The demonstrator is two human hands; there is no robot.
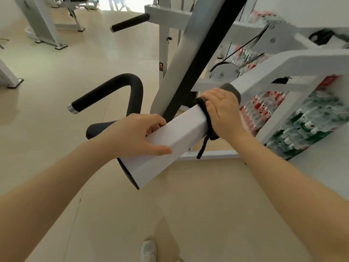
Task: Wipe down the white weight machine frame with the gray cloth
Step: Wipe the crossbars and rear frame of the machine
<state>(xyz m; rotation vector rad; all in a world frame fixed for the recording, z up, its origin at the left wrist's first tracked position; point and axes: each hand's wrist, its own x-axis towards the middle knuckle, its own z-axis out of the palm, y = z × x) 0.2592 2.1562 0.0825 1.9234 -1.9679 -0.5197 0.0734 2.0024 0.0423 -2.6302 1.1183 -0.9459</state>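
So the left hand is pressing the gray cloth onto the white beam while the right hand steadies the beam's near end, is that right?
Not quite: the hands are swapped. In the head view the right hand presses the gray cloth onto the white beam, while the left hand steadies the beam's near end.

1. The white frame beam looks like painted metal, smooth with a soft sheen.
2. The gray cloth on it reads as soft, matt fabric with a dark corded edge.
3. The curved handle at left wears matt black foam-like padding, ending in a shiny metal cap.
4. The pulley disc at far right is bare, dull-gleaming metal.
5. The beige floor is smooth and glossy.
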